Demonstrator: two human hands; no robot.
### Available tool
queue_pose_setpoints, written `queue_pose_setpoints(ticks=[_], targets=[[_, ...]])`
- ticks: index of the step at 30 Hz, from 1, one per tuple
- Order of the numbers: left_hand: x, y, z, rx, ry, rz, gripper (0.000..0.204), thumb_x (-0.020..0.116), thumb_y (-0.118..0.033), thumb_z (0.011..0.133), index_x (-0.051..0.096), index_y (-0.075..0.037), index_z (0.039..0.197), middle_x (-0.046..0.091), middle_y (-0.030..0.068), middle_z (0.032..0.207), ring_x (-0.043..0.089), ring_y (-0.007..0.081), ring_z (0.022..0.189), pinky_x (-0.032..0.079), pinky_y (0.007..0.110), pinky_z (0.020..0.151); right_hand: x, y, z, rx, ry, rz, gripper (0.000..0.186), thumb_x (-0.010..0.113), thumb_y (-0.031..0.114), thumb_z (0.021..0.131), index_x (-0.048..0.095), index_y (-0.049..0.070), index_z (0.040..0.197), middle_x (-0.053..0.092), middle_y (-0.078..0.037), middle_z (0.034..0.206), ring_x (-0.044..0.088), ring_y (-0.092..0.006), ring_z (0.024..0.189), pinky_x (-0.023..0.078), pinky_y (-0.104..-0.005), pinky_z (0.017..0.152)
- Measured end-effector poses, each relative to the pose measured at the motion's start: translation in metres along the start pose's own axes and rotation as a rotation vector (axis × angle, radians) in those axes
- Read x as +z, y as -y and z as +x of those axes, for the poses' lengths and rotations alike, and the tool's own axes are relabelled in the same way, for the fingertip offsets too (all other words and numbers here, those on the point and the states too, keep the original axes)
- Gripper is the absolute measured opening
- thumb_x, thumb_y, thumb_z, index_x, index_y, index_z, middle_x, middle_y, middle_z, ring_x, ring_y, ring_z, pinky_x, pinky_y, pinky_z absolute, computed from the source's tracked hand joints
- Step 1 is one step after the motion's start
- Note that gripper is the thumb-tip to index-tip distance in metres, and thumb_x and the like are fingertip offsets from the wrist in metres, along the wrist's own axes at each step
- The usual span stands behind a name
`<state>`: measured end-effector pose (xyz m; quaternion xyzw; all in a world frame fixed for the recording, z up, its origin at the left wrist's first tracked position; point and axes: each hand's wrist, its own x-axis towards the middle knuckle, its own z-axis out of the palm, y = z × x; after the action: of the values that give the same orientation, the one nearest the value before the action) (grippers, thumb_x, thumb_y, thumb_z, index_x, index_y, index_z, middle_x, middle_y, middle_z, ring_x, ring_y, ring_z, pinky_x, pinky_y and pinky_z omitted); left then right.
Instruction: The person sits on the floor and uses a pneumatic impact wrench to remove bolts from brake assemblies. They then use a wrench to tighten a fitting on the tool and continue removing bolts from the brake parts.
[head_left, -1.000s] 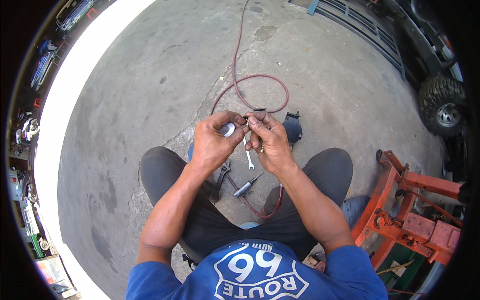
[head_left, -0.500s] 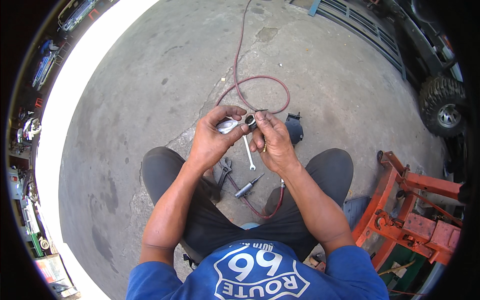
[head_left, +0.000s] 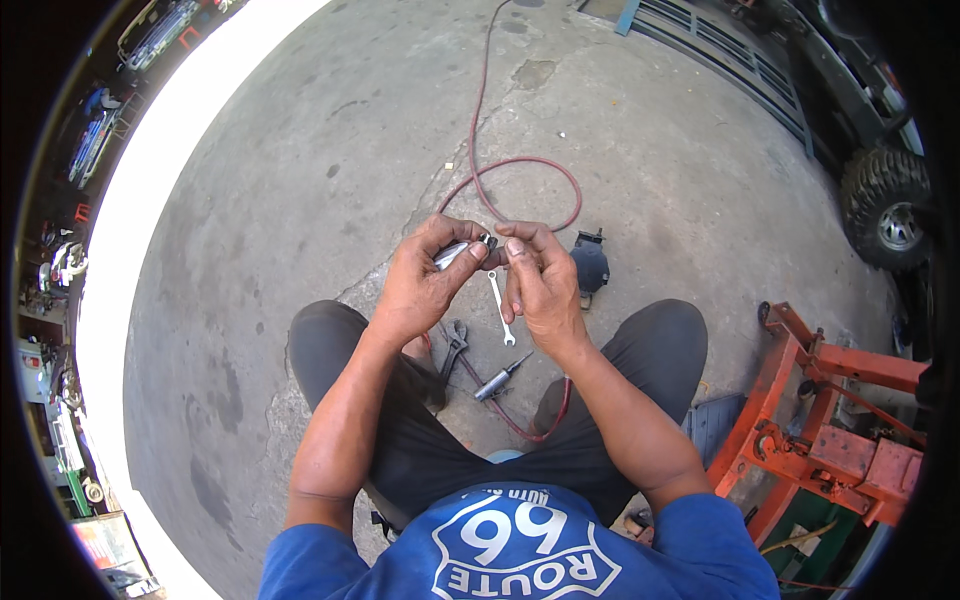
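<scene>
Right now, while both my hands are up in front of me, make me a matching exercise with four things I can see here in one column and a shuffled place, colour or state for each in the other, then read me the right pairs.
Things:
1. Small dark part
2. Hose
3. Metal frame
4. Tyre

Descriptions:
A. Orange-red, at your lower right
B. Black, with knobbly tread
C. Held in your left hand
D. Dull red, curling into a loop

Pairs: 1-C, 2-D, 3-A, 4-B.
</scene>
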<state>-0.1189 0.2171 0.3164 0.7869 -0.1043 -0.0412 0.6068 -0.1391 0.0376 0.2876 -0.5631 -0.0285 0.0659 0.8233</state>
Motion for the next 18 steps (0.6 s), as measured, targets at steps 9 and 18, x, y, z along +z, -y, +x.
queue_pose_setpoints(ticks=[9, 18], targets=[[-0.012, -0.002, -0.003, -0.09, 0.041, -0.019, 0.03, 0.076, -0.027, 0.097, 0.072, 0.0, 0.11, 0.068, 0.0023, 0.098, 0.06, 0.0076, 0.077, 0.046, 0.026, 0.063, 0.004, -0.002, -0.001, -0.632, -0.035, -0.664, 0.042, 0.077, -0.001, 0.085, 0.067, 0.006, 0.126, 0.072, -0.014, 0.109, 0.072, -0.0274, 0.097, 0.059, -0.0348, 0.075], [-0.012, -0.007, -0.004, -0.15, 0.062, -0.127, 0.028, 0.077, -0.026, 0.097, 0.071, -0.003, 0.112, 0.07, 0.0015, 0.092, 0.059, 0.0078, 0.077, 0.048, 0.026, 0.068, 0.003, -0.005, -0.001, -0.674, -0.149, -0.697, 0.036, 0.081, 0.001, 0.085, 0.068, 0.0, 0.119, 0.071, -0.007, 0.09, 0.057, -0.0092, 0.061, 0.048, -0.0253, 0.056]])
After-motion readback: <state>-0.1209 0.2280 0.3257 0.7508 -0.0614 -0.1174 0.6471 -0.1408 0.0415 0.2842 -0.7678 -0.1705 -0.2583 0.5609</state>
